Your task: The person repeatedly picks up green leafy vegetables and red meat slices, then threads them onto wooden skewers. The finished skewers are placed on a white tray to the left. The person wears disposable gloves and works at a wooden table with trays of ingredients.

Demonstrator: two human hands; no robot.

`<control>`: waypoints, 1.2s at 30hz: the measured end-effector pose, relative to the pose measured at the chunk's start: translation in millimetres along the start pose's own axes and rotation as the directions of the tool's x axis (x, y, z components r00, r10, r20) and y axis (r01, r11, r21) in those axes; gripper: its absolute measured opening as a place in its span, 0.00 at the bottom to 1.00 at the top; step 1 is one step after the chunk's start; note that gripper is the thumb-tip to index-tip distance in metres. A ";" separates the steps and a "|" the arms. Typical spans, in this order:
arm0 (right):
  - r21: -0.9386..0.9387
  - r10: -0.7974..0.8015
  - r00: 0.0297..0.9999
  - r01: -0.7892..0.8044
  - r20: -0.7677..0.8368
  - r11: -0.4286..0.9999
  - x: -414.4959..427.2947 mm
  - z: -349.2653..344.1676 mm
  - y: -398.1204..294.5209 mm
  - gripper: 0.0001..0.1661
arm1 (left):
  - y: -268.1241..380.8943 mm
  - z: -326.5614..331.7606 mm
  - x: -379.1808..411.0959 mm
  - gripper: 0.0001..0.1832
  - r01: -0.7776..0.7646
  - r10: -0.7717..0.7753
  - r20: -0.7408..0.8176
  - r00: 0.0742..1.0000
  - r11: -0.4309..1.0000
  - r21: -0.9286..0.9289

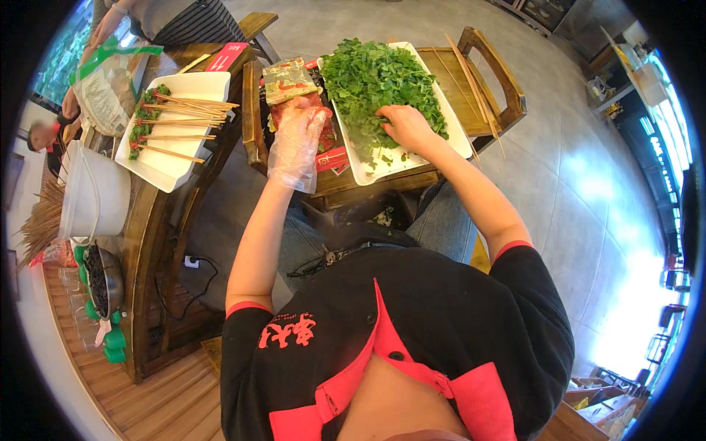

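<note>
My left hand (300, 129), in a clear plastic glove, rests over thin slices of red meat (326, 135) on the wooden chair before me; its fingers are partly hidden, so its hold cannot be told. A flat package (289, 81) lies just beyond it. My bare right hand (405, 125) touches a heap of leafy green herbs, like cilantro (375, 77), in a white tray (458, 129); whether it pinches any leaves is unclear. Loose bamboo skewers (474, 82) lie right of that tray. At the left, a second white tray (176, 171) holds several skewers with meat-wrapped greens (146, 113).
A white bucket (99, 193) stands on the wooden table at the left, near a bundle of skewers (47, 212) and a metal bowl (107, 281). A plastic bag (107, 99) is behind. Another person (182, 22) stands at the upper left. A dark bin (380, 212) sits below the chair.
</note>
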State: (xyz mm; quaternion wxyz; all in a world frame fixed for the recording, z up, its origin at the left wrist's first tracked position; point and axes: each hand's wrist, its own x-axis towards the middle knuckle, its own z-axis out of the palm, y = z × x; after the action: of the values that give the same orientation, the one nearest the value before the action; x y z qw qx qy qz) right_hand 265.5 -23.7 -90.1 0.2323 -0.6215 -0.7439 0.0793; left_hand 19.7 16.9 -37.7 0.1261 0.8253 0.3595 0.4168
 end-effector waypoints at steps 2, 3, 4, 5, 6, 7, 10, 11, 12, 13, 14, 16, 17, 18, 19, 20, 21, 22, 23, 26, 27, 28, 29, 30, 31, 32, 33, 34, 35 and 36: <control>0.016 -0.007 1.000 0.007 -0.011 1.000 -0.3 0.7 1.0 0.16 | 13.0 -2.0 0.9 0.11 0.081 -0.080 0.024 0.996 0.996 -0.023; 0.014 -0.012 1.000 0.012 -0.009 1.000 -0.3 -2.0 -0.9 0.15 | 18.0 -4.9 1.4 0.11 0.124 -0.123 0.032 0.992 0.992 -0.031; 0.011 -0.016 1.000 0.016 -0.008 1.000 -1.1 -6.4 -2.7 0.14 | 9.6 3.8 -0.6 0.11 0.121 -0.132 -0.043 0.990 0.973 -0.197; 0.008 -0.019 1.000 0.020 -0.007 1.000 -1.6 -11.3 -4.2 0.14 | 8.9 5.8 -0.9 0.10 0.278 -0.283 0.034 0.959 0.904 -0.325; 0.029 0.002 1.000 -0.001 -0.006 1.000 -2.4 -15.0 -3.8 0.14 | 11.3 8.0 -0.9 0.10 0.428 -0.415 0.130 0.900 0.793 -0.433; 0.060 0.011 1.000 -0.012 0.004 0.998 -2.8 -20.5 -3.4 0.15 | 13.5 10.1 -0.8 0.10 0.563 -0.521 0.240 0.819 0.647 -0.515; 0.169 0.034 0.999 -0.037 0.021 0.985 -3.7 -39.1 -6.3 0.15 | 18.1 15.5 -1.1 0.11 0.642 -0.534 0.431 0.727 0.306 -0.703; 0.206 0.112 0.991 -0.126 0.077 0.970 -5.1 -46.5 -10.1 0.15 | 18.5 16.8 -1.2 0.11 0.653 -0.520 0.493 0.698 0.177 -0.737; 0.174 0.093 0.994 -0.103 0.060 0.979 -5.6 -46.4 -6.9 0.15 | 18.2 19.5 0.8 0.13 0.679 -0.527 0.523 0.670 0.150 -0.719; 0.142 0.073 0.996 -0.079 0.045 0.987 -6.0 -47.1 -5.1 0.15 | 17.7 21.7 1.5 0.13 0.678 -0.504 0.549 0.667 0.103 -0.728; 0.155 0.100 0.993 -0.109 0.060 0.982 -7.7 -48.6 -4.4 0.15 | 17.0 24.0 1.4 0.13 0.676 -0.480 0.574 0.664 0.056 -0.735; 0.180 0.150 0.985 -0.164 0.091 0.970 -8.8 -59.8 -13.0 0.14 | 16.8 24.6 -0.4 0.15 0.670 -0.422 0.602 0.678 0.017 -0.742; 0.181 0.122 0.990 -0.133 0.069 0.975 -9.1 -59.1 -11.4 0.14 | 17.4 24.6 0.4 0.15 0.683 -0.431 0.616 0.659 0.001 -0.730; 0.182 0.096 0.994 -0.103 0.046 0.978 -10.2 -57.1 -8.9 0.14 | 21.4 22.1 3.6 0.16 0.698 -0.439 0.632 0.639 -0.015 -0.716; 0.183 0.069 0.997 -0.072 0.023 0.980 -11.1 -55.7 -6.6 0.14 | 26.1 19.0 7.0 0.16 0.712 -0.447 0.647 0.618 -0.030 -0.702; 0.184 0.101 0.993 -0.111 0.063 0.977 -11.4 -55.3 -5.1 0.13 | 33.2 15.3 8.5 0.14 0.708 -0.464 0.657 0.595 -0.086 -0.701; 0.185 0.047 0.998 -0.052 0.033 0.981 -11.4 -54.0 -2.7 0.12 | 33.0 15.7 8.1 0.13 0.705 -0.439 0.650 0.620 -0.051 -0.707; 0.184 -0.007 1.000 0.007 0.003 0.983 -11.9 -51.5 0.6 0.12 | 31.8 16.7 7.0 0.12 0.701 -0.412 0.643 0.645 -0.016 -0.713; 0.182 -0.062 0.998 0.065 -0.027 0.981 -12.7 -48.2 3.8 0.11 | 29.7 18.4 5.2 0.11 0.695 -0.385 0.636 0.669 0.019 -0.719; 0.186 -0.059 0.992 0.079 -0.110 0.979 -17.3 -44.9 2.4 0.09 | 16.6 22.1 -1.7 0.12 0.701 -0.337 0.643 0.687 0.076 -0.709; 0.206 -0.049 0.990 0.075 -0.130 0.976 -18.7 -46.0 1.8 0.09 | 18.7 21.5 -1.7 0.13 0.699 -0.336 0.639 0.692 0.091 -0.709; 0.105 -0.113 0.974 0.136 -0.199 0.985 -18.7 -45.5 2.3 0.10 | 21.4 20.6 -1.7 0.14 0.701 -0.335 0.641 0.690 0.089 -0.708; 0.191 -0.006 0.990 0.033 -0.143 0.981 -18.6 -47.8 1.8 0.11 | 25.1 18.9 -1.5 0.15 0.702 -0.334 0.644 0.689 0.086 -0.707; 0.269 0.096 0.992 -0.071 -0.080 0.960 -17.3 -54.4 -2.5 0.12 | 28.2 17.8 -0.7 0.16 0.703 -0.332 0.645 0.689 0.085 -0.706; 0.339 0.192 0.981 -0.178 -0.008 0.924 -16.9 -58.2 -4.5 0.13 | 28.2 18.8 -0.7 0.16 0.703 -0.337 0.643 0.688 0.085 -0.706; 0.246 0.140 0.989 -0.123 -0.053 0.961 -16.4 -54.0 1.4 0.15 | 27.5 20.1 -0.8 0.16 0.703 -0.341 0.642 0.687 0.085 -0.706; 0.288 0.192 0.981 -0.181 -0.012 0.941 -16.2 -56.4 -0.1 0.15 | 27.0 21.1 -0.7 0.16 0.702 -0.346 0.640 0.686 0.085 -0.707; 0.326 0.242 0.970 -0.239 0.030 0.915 -15.6 -60.0 -3.3 0.16 | 26.6 21.9 -0.4 0.15 0.711 -0.360 0.644 0.675 0.088 -0.697; 0.361 0.289 0.954 -0.296 0.074 0.884 -15.5 -62.4 -4.7 0.16 | 26.1 22.6 -0.1 0.14 0.720 -0.375 0.647 0.664 0.090 -0.688; 0.323 0.235 0.972 -0.219 -0.010 0.921 -16.6 -58.6 -0.3 0.17 | 26.3 23.7 0.1 0.14 0.730 -0.388 0.651 0.653 0.092 -0.678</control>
State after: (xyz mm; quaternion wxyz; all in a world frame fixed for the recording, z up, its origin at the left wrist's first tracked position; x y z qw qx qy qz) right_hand 293.3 -49.7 -42.5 0.3372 -0.6595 -0.6382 0.2100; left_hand 51.0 0.5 -38.9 0.7634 0.4521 0.3294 0.3229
